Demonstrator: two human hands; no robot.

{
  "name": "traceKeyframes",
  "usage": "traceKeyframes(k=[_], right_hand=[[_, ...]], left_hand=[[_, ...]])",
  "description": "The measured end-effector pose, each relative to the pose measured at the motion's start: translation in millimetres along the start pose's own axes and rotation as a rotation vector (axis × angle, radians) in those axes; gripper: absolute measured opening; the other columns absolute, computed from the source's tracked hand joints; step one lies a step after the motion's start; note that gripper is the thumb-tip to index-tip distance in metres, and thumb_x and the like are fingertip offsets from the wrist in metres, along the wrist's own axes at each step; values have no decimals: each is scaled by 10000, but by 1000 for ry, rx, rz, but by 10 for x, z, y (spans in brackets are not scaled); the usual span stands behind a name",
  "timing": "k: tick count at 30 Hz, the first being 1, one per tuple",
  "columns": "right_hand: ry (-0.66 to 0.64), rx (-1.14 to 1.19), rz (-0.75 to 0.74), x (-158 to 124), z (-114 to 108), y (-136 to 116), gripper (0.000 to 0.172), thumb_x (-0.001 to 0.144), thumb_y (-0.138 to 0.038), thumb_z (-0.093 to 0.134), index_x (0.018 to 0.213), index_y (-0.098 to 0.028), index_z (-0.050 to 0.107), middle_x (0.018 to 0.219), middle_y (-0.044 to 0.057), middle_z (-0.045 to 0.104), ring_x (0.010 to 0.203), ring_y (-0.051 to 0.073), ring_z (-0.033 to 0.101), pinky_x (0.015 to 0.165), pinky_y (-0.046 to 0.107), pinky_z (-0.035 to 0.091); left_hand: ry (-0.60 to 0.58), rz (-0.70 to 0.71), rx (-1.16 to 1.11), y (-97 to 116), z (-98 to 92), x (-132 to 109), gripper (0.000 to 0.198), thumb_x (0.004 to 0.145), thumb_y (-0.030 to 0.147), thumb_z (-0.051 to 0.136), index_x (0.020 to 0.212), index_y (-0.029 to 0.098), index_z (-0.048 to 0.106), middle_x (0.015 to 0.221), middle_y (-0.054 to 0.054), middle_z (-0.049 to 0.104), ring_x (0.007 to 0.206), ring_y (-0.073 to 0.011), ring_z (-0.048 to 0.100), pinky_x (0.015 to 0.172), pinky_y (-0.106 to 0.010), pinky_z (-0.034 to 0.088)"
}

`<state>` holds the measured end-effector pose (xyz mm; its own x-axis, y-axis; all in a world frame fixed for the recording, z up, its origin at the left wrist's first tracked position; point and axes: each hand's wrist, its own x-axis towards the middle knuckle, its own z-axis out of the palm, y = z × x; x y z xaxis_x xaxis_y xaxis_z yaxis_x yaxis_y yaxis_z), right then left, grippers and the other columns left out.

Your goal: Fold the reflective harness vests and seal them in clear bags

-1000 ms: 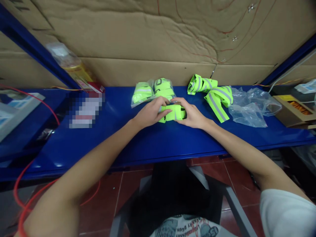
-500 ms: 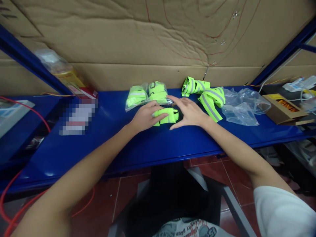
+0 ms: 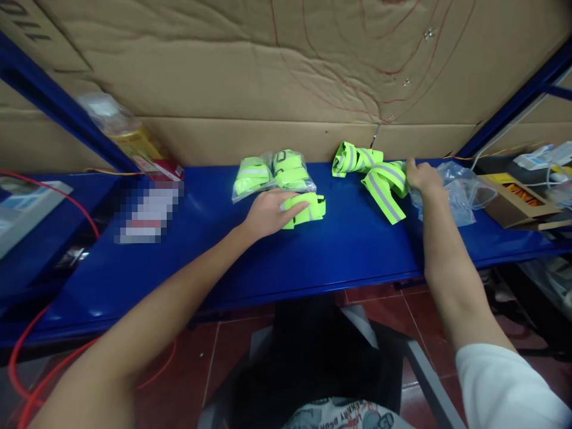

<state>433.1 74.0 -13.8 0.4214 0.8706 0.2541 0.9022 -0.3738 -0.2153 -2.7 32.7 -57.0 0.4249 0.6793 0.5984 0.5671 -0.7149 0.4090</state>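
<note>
My left hand (image 3: 269, 213) is closed around a rolled neon-yellow reflective strap (image 3: 316, 207) resting on the blue table, thumb across its front. Just behind it lie two similar yellow rolls in clear bags, a left packed roll (image 3: 252, 176) and a right packed roll (image 3: 291, 170) with dark lettering. My right hand (image 3: 425, 177) is at the near-left end of some clear plastic bags (image 3: 462, 199), fingers bent in and partly hidden, seemingly pinching a bag. Left of that hand are a loose reflective strap (image 3: 385, 187) with grey stripes and another bundled strap (image 3: 355, 158).
A cardboard box (image 3: 518, 199) with orange contents stands at the right. On the left are a bottle (image 3: 134, 140) with a yellow label and a pixelated patch. Cardboard (image 3: 214, 140) walls the back of the blue table (image 3: 353, 253). Red cables (image 3: 27, 345) hang at lower left.
My right hand has left the rolled strap and moved right to the plastic bags. My left hand stays on the roll. The view has shifted slightly.
</note>
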Motion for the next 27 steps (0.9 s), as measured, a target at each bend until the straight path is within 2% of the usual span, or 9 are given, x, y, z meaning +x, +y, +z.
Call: traceKeyframes(k=[3,6,10,13,15,17,20,24,27], right_hand=[[-70,43,135,-54,-11,-86,670,1145,-436,357,1278,90,749,1282,450,698,1257,443,684,980,537,451],[123,116,94,-133,-113,-218,589,1163,-392,329,1437,-9,682,1503,362,629,1447,416,588,1141,572,400],[609,381,-324,-280,-300,-430,651,1171,-466,317,1674,-72,442,1734,264,416,1653,301,369,1287,510,331],[756,1003,-636,-467,-318,-720,703,1037,-705,575,1451,-155,715,1529,217,644,1478,348,597,1074,483,562],[528,1426,-489,-629,-238,-957,558,911,-708,764,1152,-209,834,1204,156,797,1144,317,778,879,414,638],[169,1655,-336,-797,-112,-1166,649,780,-837,791,881,-197,813,943,133,802,918,278,797,741,367,652],[-327,1740,-267,-1005,53,-1349,739,636,-872,848,940,-199,819,1003,110,812,822,242,785,642,356,667],[-404,1702,-201,-1113,94,-1388,486,612,-417,1020,998,-229,793,963,35,815,795,204,782,693,355,706],[-373,1800,-181,-1062,95,-1349,324,689,-337,928,909,-258,704,1054,31,828,1018,241,802,870,407,717]], left_hand=[[-9,-86,-13,5,-17,-11,597,1006,718,614,1090,189,877,918,-90,852,707,-207,723,722,-354,573],[-11,-137,-27,8,-22,-17,565,1005,689,632,1091,187,876,808,-58,822,612,-170,644,662,-326,521],[-15,-165,-21,10,-16,-5,580,1008,679,628,1080,157,871,690,-40,757,557,-157,582,621,-317,467],[-27,-166,-17,12,-19,14,568,1016,667,620,1026,157,868,644,-28,718,537,-151,555,614,-315,452],[-36,-154,-28,13,-26,25,559,1023,661,614,1009,161,864,626,-21,700,530,-149,549,619,-314,456],[-41,-145,-25,13,-34,28,551,1024,657,618,1013,164,862,632,-22,702,533,-153,555,629,-317,463],[-39,-132,20,8,-43,18,537,1021,648,631,1048,164,861,711,-46,752,569,-169,589,667,-332,484],[-49,-101,57,-11,-58,0,565,1030,654,615,1098,149,859,761,-72,781,594,-188,631,699,-349,509],[-57,-103,78,-26,-93,0,586,1038,653,598,1096,132,859,763,-82,787,608,-202,662,716,-356,527]])
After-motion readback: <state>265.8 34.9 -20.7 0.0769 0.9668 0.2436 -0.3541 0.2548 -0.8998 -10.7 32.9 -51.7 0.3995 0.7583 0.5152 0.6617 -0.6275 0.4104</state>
